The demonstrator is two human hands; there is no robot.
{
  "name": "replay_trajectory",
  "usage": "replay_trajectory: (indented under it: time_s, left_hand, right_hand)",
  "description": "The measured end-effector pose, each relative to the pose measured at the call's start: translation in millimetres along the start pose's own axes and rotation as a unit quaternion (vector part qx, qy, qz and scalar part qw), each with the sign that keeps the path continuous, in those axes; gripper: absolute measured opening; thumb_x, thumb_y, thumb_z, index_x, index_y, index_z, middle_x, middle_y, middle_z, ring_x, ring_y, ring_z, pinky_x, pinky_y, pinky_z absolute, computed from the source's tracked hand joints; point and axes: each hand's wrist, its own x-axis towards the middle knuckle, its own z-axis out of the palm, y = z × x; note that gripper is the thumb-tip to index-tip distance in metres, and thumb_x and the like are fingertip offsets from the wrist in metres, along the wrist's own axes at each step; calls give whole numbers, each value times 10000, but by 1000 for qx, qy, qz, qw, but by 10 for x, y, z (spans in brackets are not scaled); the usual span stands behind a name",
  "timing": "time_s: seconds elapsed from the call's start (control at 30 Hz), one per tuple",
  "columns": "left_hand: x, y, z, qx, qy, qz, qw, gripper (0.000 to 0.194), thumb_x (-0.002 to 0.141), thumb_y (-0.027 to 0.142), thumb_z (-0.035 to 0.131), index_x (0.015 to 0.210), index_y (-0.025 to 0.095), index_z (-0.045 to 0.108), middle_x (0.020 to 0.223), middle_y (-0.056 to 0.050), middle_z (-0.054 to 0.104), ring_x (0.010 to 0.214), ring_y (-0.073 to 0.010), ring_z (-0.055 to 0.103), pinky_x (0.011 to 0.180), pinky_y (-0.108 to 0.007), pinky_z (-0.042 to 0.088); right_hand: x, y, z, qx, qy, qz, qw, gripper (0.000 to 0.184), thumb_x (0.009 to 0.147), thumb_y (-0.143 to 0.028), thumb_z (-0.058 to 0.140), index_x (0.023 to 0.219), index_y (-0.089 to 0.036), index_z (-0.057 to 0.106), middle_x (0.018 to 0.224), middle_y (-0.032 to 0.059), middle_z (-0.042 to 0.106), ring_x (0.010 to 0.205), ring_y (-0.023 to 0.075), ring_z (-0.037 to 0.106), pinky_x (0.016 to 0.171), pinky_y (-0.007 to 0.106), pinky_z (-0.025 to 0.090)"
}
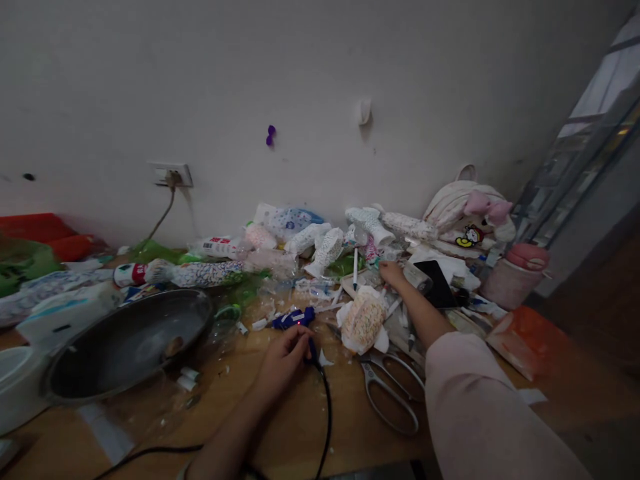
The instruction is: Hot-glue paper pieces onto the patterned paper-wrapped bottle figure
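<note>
1. On the wooden tabletop (350,417), left of the turtle-shaped craft piece (364,321): blue glue gun (293,319), held within curled fingers of the left hand (284,357).
2. At the right hand (393,273), fingers bunched narrow; cannot tell on what.
3. Advisable: keep black cable (328,400) slack, clear of scissors (369,381).

passage: tabletop (350,417) between cable (329,400) and scissors (394,391) | obstacle, left: dark basin (125,340)
</note>
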Motion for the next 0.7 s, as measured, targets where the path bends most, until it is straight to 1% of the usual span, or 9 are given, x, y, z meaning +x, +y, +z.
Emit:
replay_trajectory:
  time_s: [0.07,0.17,0.23,0.3,0.4,0.47,0.53,0.6,0.7]
  left_hand:
    - [-8,25,-4,4,4,-2,1000,269,778,455,474,806,210,582,539,45,547,481,-132,486,474,-237,365]
    - [-25,81,-9,22,7,0,1000,269,768,460,470,793,216,581,540,41,555,488,-139,502,485,-244,382]
    - [-30,103,-12,32,3,2,999,270,758,466,473,776,218,580,540,36,565,494,-146,511,490,-251,393]
    - [-28,98,-17,38,3,1,999,277,763,468,460,783,221,584,537,35,565,492,-153,513,488,-256,396]
    - [-23,63,-29,81,19,27,996,271,776,442,445,784,221,601,570,25,574,536,-164,535,520,-264,411]
    - [-28,49,-44,130,22,60,989,270,790,422,436,782,220,616,616,15,596,584,-170,554,555,-268,423]
    - [-42,51,-59,174,5,84,981,285,811,408,415,808,218,627,639,8,611,603,-173,566,564,-269,425]
    - [-62,64,-70,205,-19,104,973,304,835,390,383,844,212,630,652,-2,631,608,-177,581,570,-272,430]
    - [-94,83,-73,242,-48,141,959,312,857,351,362,881,202,635,745,-39,684,696,-197,629,636,-289,451]
  right_hand:
    - [-10,9,-21,22,9,29,999,284,900,-243,444,893,-138,707,843,104,722,830,209,676,757,308,502]
    - [-57,20,-65,56,17,41,997,350,900,-236,377,1015,-132,690,853,88,726,740,168,676,666,259,511]
    - [-88,24,-114,64,23,36,997,347,871,-218,396,1058,-141,678,874,70,727,725,155,670,657,247,509]
    - [-108,26,-181,58,32,27,997,343,846,-208,414,1056,-146,678,903,67,724,752,161,665,694,258,507]
    - [-132,21,-271,29,41,2,999,310,823,-204,440,988,-150,697,989,86,704,926,195,638,833,288,471]
    - [-157,14,-285,6,31,-16,999,247,782,-171,485,877,-150,712,1001,100,694,1032,218,597,912,292,425]
    - [-192,-1,-257,-15,5,-25,1000,193,733,-119,510,730,-148,700,901,110,700,1010,235,600,913,294,416]
    - [-230,-26,-209,-30,-22,-24,999,192,707,-84,503,628,-151,665,752,105,686,906,238,623,857,297,439]
    - [-270,-90,-177,-37,-37,-27,998,211,719,-85,475,602,-148,640,691,102,666,836,243,624,803,312,454]
